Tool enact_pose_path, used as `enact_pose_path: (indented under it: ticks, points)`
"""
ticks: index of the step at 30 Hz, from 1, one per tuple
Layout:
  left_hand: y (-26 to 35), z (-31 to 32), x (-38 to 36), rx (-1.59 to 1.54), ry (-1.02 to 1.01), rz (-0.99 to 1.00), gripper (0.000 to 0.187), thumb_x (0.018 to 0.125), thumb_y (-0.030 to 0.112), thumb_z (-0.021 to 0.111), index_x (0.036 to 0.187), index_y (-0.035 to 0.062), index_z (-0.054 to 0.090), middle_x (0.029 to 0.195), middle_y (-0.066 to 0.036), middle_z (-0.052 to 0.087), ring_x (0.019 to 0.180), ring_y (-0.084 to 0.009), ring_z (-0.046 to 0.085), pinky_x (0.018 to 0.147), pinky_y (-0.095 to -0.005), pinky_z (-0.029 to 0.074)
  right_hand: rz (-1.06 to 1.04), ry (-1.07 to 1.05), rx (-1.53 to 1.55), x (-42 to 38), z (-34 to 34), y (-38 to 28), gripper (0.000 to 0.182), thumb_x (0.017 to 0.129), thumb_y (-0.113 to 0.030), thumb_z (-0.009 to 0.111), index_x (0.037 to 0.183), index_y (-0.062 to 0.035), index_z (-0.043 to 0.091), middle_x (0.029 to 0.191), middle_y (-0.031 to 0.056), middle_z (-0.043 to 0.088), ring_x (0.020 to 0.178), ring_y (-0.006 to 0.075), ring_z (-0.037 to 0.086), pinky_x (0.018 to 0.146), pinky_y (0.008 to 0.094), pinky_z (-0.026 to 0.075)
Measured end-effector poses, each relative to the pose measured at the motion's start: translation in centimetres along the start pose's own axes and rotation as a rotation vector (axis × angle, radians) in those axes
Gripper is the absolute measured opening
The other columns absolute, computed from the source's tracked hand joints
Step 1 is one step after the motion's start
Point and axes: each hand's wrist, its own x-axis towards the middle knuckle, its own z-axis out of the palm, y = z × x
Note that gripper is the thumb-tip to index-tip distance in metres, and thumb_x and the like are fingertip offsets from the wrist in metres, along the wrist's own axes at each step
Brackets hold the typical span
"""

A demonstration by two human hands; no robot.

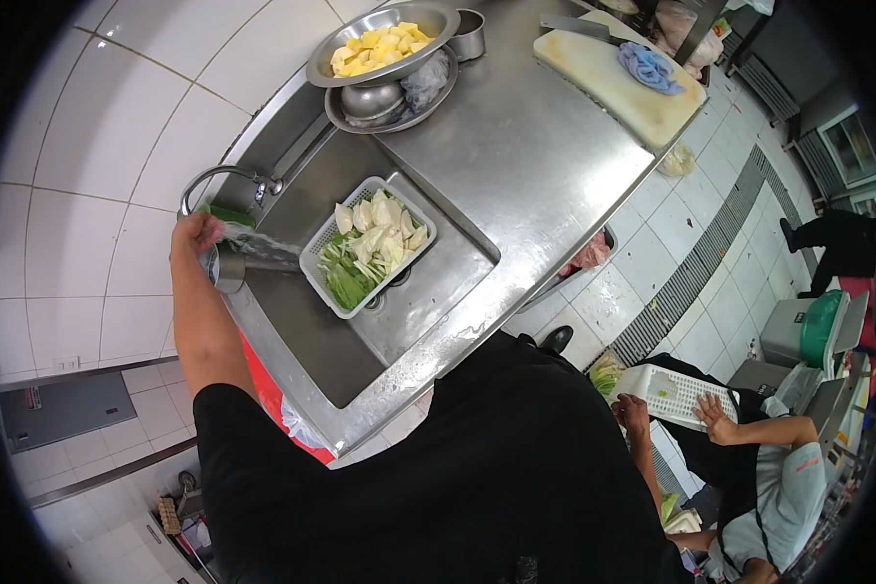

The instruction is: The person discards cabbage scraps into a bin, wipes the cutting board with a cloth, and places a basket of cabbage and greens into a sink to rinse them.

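My left hand (pixel 200 234) is closed around the end of the curved faucet spout (pixel 209 172) at the sink's far left corner. Water (pixel 261 241) sprays from beside my fingers towards the basket. Just below the hand is a metal cup (pixel 229 268), and a green object (pixel 229 215) that I cannot make out lies beside it. A white plastic basket (pixel 420 238) sits in the steel sink (pixel 326 365), filled with pale cut vegetable pieces (pixel 384 219) and green sliced vegetables (pixel 348 273). My right hand is out of view.
A bowl of yellow chunks (pixel 380 49) rests above another metal bowl (pixel 409 122) on the steel counter (pixel 487 127). Further right are a cutting board (pixel 603 83), a blue cloth (pixel 650 68) and a cleaver (pixel 574 26). A co-worker (pixel 788 496) holds a white crate (pixel 681 394) at lower right.
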Motion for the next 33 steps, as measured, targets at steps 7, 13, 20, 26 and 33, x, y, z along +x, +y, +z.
enact_pose_path:
  ticks: [7, 13, 20, 26, 33]
  points:
    - [0.1, 0.5, -1.4, -0.051, -0.052, 0.026, 0.018, 0.089, 0.018, 0.051, 0.081, 0.0042, 0.059, 0.076, -0.007, 0.065, 0.069, -0.0161, 0.065, 0.058, -0.0253, 0.055, -0.030, 0.026, -0.046, -0.6, 0.8, -0.9, 0.017, 0.088, -0.017, 0.053, 0.090, -0.0003, 0.055, 0.070, 0.0062, 0.056, 0.053, 0.0137, 0.054, 0.046, 0.0248, 0.042]
    - [0.8, 1.9, -4.7, -0.026, -0.096, 0.042, 0.019, 0.091, 0.021, 0.052, 0.085, 0.0036, 0.058, 0.080, -0.009, 0.065, 0.074, -0.0169, 0.064, 0.062, -0.0247, 0.054, -0.039, -0.019, -0.027, 1.0, 0.3, -0.3, 0.015, 0.088, -0.016, 0.053, 0.087, -0.0009, 0.054, 0.068, 0.0056, 0.055, 0.053, 0.0141, 0.054, 0.044, 0.0253, 0.041]
    - [1.1, 3.0, -5.1, -0.122, -0.203, 0.065, 0.019, 0.090, 0.020, 0.055, 0.087, 0.0012, 0.055, 0.085, -0.012, 0.064, 0.076, -0.0190, 0.064, 0.064, -0.0250, 0.055, -0.031, 0.015, -0.083, 0.5, 0.9, -1.4, 0.018, 0.088, -0.017, 0.052, 0.088, 0.0008, 0.055, 0.068, 0.0061, 0.055, 0.052, 0.0143, 0.054, 0.044, 0.0257, 0.040]
    - [1.4, 4.0, -5.8, -0.125, -0.251, 0.080, 0.020, 0.087, 0.020, 0.058, 0.087, 0.0002, 0.055, 0.088, -0.014, 0.065, 0.077, -0.0194, 0.064, 0.067, -0.0257, 0.055, -0.038, 0.011, -0.095, 0.7, 0.6, -1.8, 0.019, 0.088, -0.017, 0.052, 0.088, 0.0009, 0.056, 0.070, 0.0065, 0.056, 0.053, 0.0142, 0.055, 0.045, 0.0254, 0.043]
    - [1.9, 4.9, -6.1, -0.057, -0.269, 0.087, 0.021, 0.086, 0.023, 0.059, 0.080, 0.0026, 0.058, 0.080, -0.012, 0.066, 0.070, -0.0177, 0.065, 0.062, -0.0258, 0.056, -0.037, -0.006, -0.120, 1.4, 0.4, -1.8, 0.020, 0.088, -0.017, 0.053, 0.090, 0.0018, 0.056, 0.071, 0.0075, 0.058, 0.055, 0.0145, 0.057, 0.046, 0.0253, 0.044]
